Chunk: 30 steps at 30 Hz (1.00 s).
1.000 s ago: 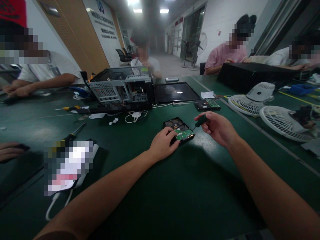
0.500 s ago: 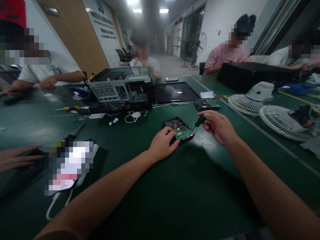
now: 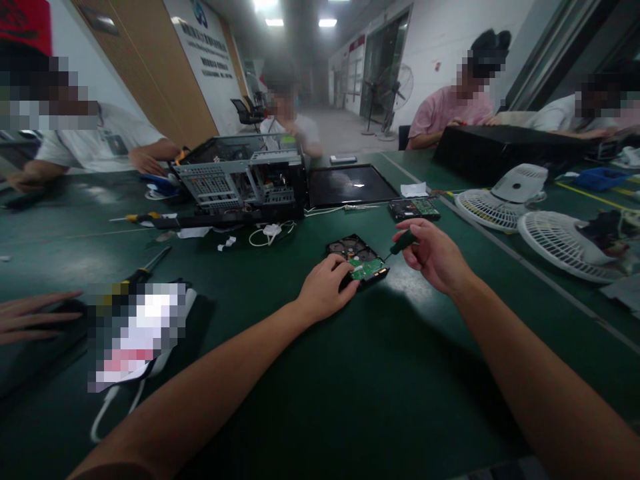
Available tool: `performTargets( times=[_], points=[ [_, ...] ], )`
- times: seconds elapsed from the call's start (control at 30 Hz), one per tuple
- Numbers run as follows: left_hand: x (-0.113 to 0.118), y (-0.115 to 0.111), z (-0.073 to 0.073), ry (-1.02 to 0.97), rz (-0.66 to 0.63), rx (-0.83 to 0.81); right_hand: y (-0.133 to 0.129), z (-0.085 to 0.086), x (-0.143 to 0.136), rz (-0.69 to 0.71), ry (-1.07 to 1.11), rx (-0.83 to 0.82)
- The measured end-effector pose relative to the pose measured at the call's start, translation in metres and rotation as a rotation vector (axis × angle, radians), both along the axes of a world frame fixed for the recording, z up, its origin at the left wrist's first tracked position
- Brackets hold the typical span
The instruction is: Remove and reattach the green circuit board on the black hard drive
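A hard drive [image 3: 369, 268] with its green circuit board facing up lies on the dark green table [image 3: 320, 393]. My left hand [image 3: 329, 288] grips its near left side, fingers over the top edge and thumb along the front. In my right hand [image 3: 433, 256] is a small screwdriver [image 3: 403, 242] with a dark green handle, pinched between thumb and fingers. Its thin shaft slants down to the right edge of the circuit board. Whether the tip sits in a screw is too small to tell. Another hard drive [image 3: 414, 209] lies farther back, beyond my right hand.
An opened computer case [image 3: 240, 180] stands at the back left, beside a flat black panel [image 3: 350, 185]. White fan parts [image 3: 565, 247] lie at right. A yellow-black screwdriver [image 3: 143, 270], a cabled phone [image 3: 145, 333] and another person's hand [image 3: 40, 317] are at left. Several people sit around the table.
My right hand has shifted very slightly with the screwdriver; my left hand and the hard drive have stayed put. The person at back left has moved a hand toward the computer case.
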<state>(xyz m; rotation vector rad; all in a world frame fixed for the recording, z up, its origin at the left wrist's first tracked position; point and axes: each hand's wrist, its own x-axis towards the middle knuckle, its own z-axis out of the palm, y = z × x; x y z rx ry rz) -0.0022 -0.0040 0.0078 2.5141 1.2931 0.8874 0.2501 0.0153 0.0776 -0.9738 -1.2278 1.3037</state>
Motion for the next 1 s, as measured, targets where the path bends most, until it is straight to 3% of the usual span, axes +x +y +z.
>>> performTargets(
  times=[0.53, 1.0],
  points=[
    [0.0004, -0.0006, 0.0011, 0.002, -0.002, 0.001, -0.0004, 0.0032, 0.0001, 0.045, 0.101, -0.138],
    [-0.0001, 0.0011, -0.0001, 0.003, -0.005, -0.003, 0.0011, 0.0012, 0.0024, 0.007, -0.018, -0.024]
  ],
)
